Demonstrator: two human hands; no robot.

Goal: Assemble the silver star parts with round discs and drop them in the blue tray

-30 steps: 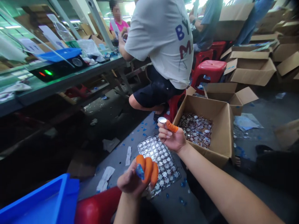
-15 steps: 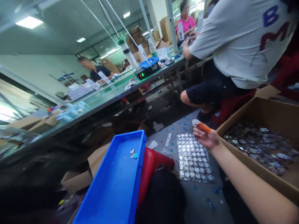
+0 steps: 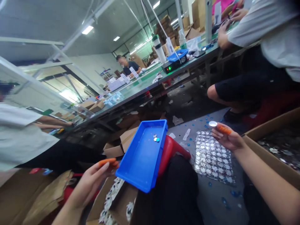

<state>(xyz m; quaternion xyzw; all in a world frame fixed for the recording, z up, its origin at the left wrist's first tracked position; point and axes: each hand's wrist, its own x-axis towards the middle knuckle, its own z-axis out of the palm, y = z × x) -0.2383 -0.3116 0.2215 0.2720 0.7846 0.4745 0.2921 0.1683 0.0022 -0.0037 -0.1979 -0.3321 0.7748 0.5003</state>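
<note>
My right hand (image 3: 228,139), an orange cover on its index finger, pinches a small round mirror-like disc (image 3: 212,124). Below that hand, a sheet of silvery star-shaped pieces (image 3: 213,157) lies on a grey surface. My left hand (image 3: 95,178) also wears orange on a finger. Its thumb and fingers are close together beside the near left corner of the blue tray (image 3: 138,168); whether they hold anything is hidden. Several small discs (image 3: 156,139), one of them turquoise, lie toward the tray's far end. The tray rests tilted over a red stool (image 3: 174,148).
Left of my knee stands a carton (image 3: 96,209) with white and silver pieces. Another carton (image 3: 257,150) of silvery pieces is at right. A long green workbench (image 3: 131,86) crosses ahead. People sit on both sides. Blue bits (image 3: 225,201) are scattered over the grey surface.
My view has swung left, so the tray and bench appear farther right. My left hand has come into view beside the tray. The right hand still holds the disc.
</note>
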